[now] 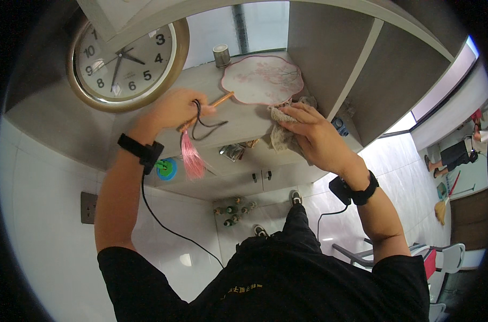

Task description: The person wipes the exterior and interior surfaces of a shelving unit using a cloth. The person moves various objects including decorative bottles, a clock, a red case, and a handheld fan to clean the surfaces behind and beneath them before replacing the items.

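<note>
My left hand (183, 108) grips the wooden handle (223, 98) of a hand fan. Its pale, scalloped face (262, 79) has a pink rim and a printed blossom branch, and lies over the shelf (244, 120). A pink tassel (192, 155) and a dark cord (208, 125) dangle by that hand. My right hand (314, 135) is closed on a beige cloth (282, 131) at the shelf's right, close to the fan's lower edge. Part of the cloth is hidden under my fingers.
A round wall clock (125, 74) is at the upper left, partly behind a pale panel. A metal can (221, 55) stands behind the fan. Shelf dividers (354, 68) rise at right. Several bottles (232, 210) stand on the floor by the cabinet doors (244, 181). Another person (455, 155) is far right.
</note>
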Tool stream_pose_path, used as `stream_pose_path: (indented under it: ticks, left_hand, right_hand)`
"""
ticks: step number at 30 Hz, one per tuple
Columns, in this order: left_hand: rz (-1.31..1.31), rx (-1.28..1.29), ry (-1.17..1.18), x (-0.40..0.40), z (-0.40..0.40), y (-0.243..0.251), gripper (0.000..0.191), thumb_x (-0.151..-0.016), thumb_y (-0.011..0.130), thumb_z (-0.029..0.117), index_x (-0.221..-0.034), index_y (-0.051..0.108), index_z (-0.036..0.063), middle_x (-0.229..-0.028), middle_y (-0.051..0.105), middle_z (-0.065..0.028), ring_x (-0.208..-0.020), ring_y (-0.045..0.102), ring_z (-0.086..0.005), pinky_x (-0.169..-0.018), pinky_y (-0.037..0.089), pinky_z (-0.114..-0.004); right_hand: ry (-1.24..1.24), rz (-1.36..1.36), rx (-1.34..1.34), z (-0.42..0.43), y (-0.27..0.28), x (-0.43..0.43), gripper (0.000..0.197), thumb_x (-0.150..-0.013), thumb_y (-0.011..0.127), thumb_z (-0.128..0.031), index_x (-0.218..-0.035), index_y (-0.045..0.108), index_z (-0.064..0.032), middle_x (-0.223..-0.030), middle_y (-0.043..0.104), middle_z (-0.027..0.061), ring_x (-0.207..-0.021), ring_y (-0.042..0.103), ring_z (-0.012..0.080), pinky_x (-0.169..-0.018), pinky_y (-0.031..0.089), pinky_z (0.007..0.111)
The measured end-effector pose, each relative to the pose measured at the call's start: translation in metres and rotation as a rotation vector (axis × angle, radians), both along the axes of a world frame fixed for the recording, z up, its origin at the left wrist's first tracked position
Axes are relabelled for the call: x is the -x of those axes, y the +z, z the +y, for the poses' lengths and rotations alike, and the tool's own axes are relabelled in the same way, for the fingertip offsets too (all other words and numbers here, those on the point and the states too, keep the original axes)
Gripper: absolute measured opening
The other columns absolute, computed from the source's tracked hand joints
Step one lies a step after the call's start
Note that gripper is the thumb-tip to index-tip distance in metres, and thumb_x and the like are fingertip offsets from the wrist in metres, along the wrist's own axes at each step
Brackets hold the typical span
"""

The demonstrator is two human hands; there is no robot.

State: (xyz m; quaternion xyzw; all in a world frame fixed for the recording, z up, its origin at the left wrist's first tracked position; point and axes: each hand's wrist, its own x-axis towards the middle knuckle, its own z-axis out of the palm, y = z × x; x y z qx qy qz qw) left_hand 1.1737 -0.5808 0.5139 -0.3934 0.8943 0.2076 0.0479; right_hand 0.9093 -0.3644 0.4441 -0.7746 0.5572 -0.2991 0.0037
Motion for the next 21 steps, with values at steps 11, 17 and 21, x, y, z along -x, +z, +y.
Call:
stream_pose_path:
  ticks: [11, 17, 21]
  left_hand:
    - [0.259, 0.191, -0.083, -0.009, -0.063, 0.024, 0.02, -0.09, 0.052, 0.01, -0.099, 0.067, 0.0009, -0.083, 0.065, -0.0073, -0.079, 0.06, -0.0171, -0.071, 0.047, -0.032]
    - [0.333, 0.063, 0.112, 0.021, -0.086, -0.022, 0.024, -0.086, 0.054, 0.005, -0.105, 0.067, 0.0019, -0.078, 0.063, -0.0077, -0.066, 0.058, -0.0174, -0.057, 0.046, -0.032]
    - [0.329, 0.049, 0.227, 0.054, -0.074, -0.025, 0.026, -0.084, 0.056, 0.006, -0.107, 0.067, 0.0004, -0.077, 0.065, -0.0118, -0.062, 0.062, -0.0193, -0.056, 0.049, -0.035]
  right_hand:
    - [0.004, -0.023, 0.005, 0.001, 0.007, -0.009, 0.043, -0.074, 0.062, 0.009, -0.115, 0.07, -0.0002, -0.135, 0.06, 0.0142, -0.129, 0.051, 0.0375, -0.107, 0.046, 0.042]
    - [0.039, 0.024, -0.027, 0.014, 0.007, -0.009, 0.042, -0.075, 0.063, 0.01, -0.115, 0.07, -0.0008, -0.135, 0.06, 0.0132, -0.129, 0.051, 0.0376, -0.107, 0.046, 0.043]
    - [0.026, 0.03, -0.031, 0.021, 0.01, -0.002, 0.043, -0.075, 0.062, 0.01, -0.115, 0.07, -0.0016, -0.135, 0.06, 0.0139, -0.129, 0.052, 0.0383, -0.106, 0.046, 0.045]
